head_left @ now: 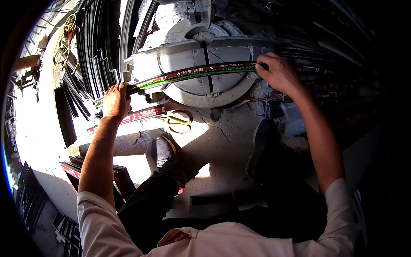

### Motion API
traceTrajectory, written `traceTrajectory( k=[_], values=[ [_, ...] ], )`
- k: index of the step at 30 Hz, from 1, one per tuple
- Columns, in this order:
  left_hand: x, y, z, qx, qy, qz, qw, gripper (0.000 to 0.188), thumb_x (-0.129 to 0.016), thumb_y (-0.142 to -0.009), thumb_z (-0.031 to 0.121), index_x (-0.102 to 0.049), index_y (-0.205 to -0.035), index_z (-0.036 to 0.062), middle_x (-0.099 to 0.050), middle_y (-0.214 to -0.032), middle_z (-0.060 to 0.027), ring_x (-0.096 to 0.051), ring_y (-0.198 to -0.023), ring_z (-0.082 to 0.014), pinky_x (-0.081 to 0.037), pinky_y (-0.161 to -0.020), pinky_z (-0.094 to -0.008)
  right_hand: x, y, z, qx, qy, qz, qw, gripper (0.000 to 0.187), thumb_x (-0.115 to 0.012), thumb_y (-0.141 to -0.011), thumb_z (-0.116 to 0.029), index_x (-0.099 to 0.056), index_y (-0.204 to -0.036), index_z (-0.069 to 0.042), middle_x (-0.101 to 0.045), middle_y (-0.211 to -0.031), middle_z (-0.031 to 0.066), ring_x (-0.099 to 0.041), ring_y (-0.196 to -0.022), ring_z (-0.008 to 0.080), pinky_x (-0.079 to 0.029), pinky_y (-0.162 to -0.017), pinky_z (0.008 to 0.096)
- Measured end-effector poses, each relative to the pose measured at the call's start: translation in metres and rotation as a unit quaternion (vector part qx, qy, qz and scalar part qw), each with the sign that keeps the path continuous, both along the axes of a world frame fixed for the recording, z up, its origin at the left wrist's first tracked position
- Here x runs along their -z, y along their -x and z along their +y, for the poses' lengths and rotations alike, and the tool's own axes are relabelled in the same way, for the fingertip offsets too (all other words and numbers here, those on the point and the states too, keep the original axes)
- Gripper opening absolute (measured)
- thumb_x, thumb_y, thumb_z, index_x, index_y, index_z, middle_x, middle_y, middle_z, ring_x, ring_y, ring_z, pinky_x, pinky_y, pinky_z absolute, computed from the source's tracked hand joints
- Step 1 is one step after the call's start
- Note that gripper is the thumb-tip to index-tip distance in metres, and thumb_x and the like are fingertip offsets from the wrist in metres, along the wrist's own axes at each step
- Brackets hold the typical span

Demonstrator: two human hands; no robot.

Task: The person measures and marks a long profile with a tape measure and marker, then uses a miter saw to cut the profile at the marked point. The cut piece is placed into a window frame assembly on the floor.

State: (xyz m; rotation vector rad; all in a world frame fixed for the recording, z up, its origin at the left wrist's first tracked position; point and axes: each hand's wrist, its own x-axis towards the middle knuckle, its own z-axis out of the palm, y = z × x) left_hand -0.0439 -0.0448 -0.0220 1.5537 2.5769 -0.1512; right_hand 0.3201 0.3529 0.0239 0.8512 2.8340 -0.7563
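A long dark profile strip (188, 69) with red-and-white film lies across the round metal saw table (231, 88). Along its near side stretches a green tape measure blade (165, 80) with black markings. My left hand (115, 101) is closed round the left part of the strip and the blade; a bit of green shows past it. At the other end my right hand (277, 73) is closed, fingertips pinched at the blade where it meets the strip. Something small and dark shows at those fingertips, too unclear to name. The tape's case is not visible.
Gold-handled scissors (179, 121) lie on the ground beside a short red-labelled piece (143, 114). Bundles of dark profiles (96, 47) stand at the far left, near a yellow cord (65, 47). More strips pile up at right, in shadow. My shoes (164, 153) are close to the saw.
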Motion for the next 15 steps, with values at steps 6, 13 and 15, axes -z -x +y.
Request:
traceTrajectory(
  k=[6, 13, 15],
  values=[
    [0.003, 0.001, -0.001, 0.001, -0.008, 0.005, 1.000, 0.047, -0.077, -0.083, 0.010, -0.062, -0.127, 0.0056, -0.069, -0.117, -0.0153, -0.066, -0.113, -0.0357, -0.049, -0.102, -0.0465, 0.002, 0.002, -0.008, 0.006, -0.061, -0.019, 0.998, 0.019, -0.067, -0.097, -0.029, -0.069, -0.109, -0.014, -0.068, -0.099, 0.0112, -0.068, -0.094, 0.0387, -0.053, -0.077, 0.0524],
    [0.001, 0.001, 0.000, -0.012, 0.015, -0.008, 1.000, 0.049, -0.076, -0.083, 0.012, -0.062, -0.130, 0.0059, -0.069, -0.123, -0.0136, -0.065, -0.117, -0.0333, -0.048, -0.104, -0.0457, 0.002, 0.004, -0.014, 0.025, -0.090, -0.007, 0.996, 0.029, -0.068, -0.097, -0.028, -0.065, -0.122, -0.015, -0.070, -0.108, 0.0134, -0.069, -0.101, 0.0420, -0.055, -0.082, 0.0545],
    [0.002, 0.001, 0.000, -0.012, 0.013, -0.002, 1.000, 0.049, -0.076, -0.083, 0.011, -0.062, -0.129, 0.0057, -0.069, -0.122, -0.0137, -0.065, -0.117, -0.0333, -0.048, -0.104, -0.0458, 0.003, 0.004, -0.015, 0.027, -0.099, -0.009, 0.995, 0.033, -0.067, -0.097, -0.029, -0.065, -0.127, -0.014, -0.070, -0.113, 0.0146, -0.068, -0.103, 0.0420, -0.055, -0.085, 0.0532]
  ],
)
